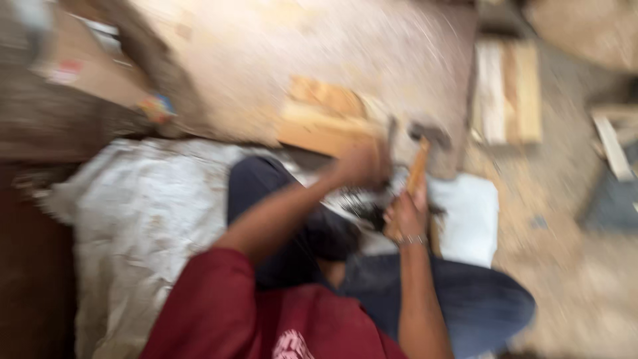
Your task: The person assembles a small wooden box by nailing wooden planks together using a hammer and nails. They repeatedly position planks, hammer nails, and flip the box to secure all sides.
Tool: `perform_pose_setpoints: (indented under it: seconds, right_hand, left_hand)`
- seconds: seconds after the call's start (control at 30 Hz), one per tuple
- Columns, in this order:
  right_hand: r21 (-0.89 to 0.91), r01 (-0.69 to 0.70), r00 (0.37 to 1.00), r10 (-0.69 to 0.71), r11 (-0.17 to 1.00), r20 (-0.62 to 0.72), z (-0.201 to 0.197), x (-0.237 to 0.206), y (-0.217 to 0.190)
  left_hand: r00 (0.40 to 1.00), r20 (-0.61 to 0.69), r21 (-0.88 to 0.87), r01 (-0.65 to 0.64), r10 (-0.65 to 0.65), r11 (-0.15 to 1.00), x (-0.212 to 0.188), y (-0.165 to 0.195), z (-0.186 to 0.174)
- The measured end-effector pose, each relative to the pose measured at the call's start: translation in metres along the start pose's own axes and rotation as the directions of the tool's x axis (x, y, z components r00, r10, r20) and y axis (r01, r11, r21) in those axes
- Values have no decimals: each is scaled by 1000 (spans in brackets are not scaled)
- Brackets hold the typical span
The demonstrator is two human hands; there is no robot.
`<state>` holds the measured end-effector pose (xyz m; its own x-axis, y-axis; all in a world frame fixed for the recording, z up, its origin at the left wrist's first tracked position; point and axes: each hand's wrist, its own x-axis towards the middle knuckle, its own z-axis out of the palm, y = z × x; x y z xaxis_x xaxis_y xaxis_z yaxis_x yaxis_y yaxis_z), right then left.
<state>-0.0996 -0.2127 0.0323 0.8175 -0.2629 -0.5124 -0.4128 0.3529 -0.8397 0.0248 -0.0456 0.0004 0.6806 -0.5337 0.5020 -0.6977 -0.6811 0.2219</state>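
Observation:
The picture is badly blurred by motion. My right hand grips the wooden handle of a hammer, whose dark metal head sits just above at the handle's top. My left hand rests closed against a pale wooden block on the floor, and seems to pinch something small and thin upright by the block's right end; the blur hides what it is. My knees in dark blue trousers are bent under both arms. I wear a dark red shirt.
A white woven sack lies spread on the floor to the left. White cloth or paper lies right of my hands. Stacked wooden boards lie at the upper right, more planks at the far right. The floor is dusty concrete.

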Motion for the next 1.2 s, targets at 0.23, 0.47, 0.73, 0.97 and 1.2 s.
perform_pose_setpoints:
  seconds: [0.23,0.47,0.73,0.97,1.2]
  right_hand:
    - [-338,12,984,-72,941,-166,2,17,19]
    - [-384,74,983,-132,920,-127,-5,32,29]
    - [-894,381,676,-730,234,97,19,17,-6]
    - [-669,743,561,-548,2,621,150,95,-58]
    - [-871,485,859,-144,-79,491,253,159,-73]
  left_hand:
    - [750,661,-323,263,18,909,-101,67,27]
    - [765,644,-388,339,-12,857,-99,52,24]
    - [808,585,-510,434,-69,743,-99,52,29]
    - [801,567,-585,556,-192,591,-92,49,11]
    - [767,528,-752,622,-365,219,-86,29,-39]
